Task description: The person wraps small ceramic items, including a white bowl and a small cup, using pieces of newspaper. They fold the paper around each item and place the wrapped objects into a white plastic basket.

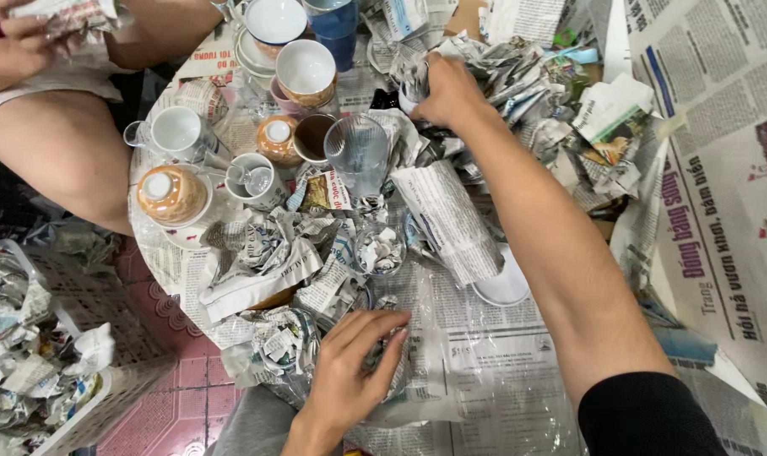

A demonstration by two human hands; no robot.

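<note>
Newsprint-wrapped glass (383,359) near the table's front edge sits under our cupped left hand (354,371) — fragile, best held round its body — while our right hand (447,89) clutches crumpled newspaper (417,80) farther back.

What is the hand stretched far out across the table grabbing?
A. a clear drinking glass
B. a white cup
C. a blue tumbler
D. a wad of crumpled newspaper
D: the right hand is closed on a wad of crumpled newspaper, while the clear glass stands apart, nearer the person.
</note>
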